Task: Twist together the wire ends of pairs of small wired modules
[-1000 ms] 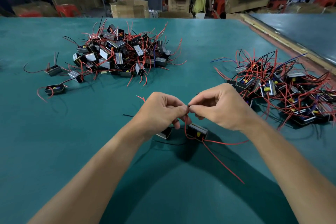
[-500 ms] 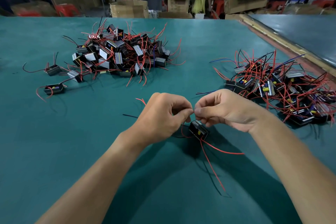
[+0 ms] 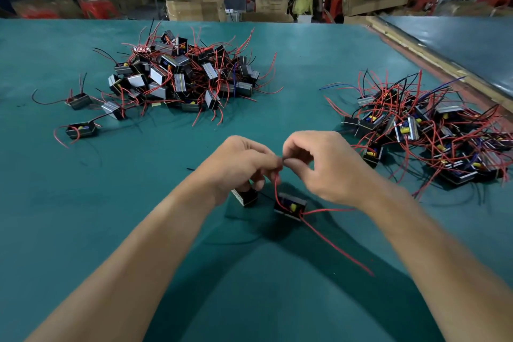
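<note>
Well beyond the left hand [image 3: 241,164] and off to its left, a heap of unpaired modules [image 3: 183,75] lies on the green table [image 3: 83,230], with a few strays [image 3: 81,130] further left. The left hand is curled, thumb and forefinger pinching the wire ends [image 3: 281,161]. A first module [image 3: 245,196] sits just under its lower fingers. A red lead [image 3: 276,186] runs down from the pinch to a second module [image 3: 290,206], which lies below the gap between the two hands. The right hand [image 3: 324,166] meets the left fingertip to fingertip, and pinches the same wire ends. Another red lead [image 3: 338,247] trails from the second module under the right wrist. Beyond the right hand and off to its right lies a tangled pile of modules [image 3: 424,130].
</note>
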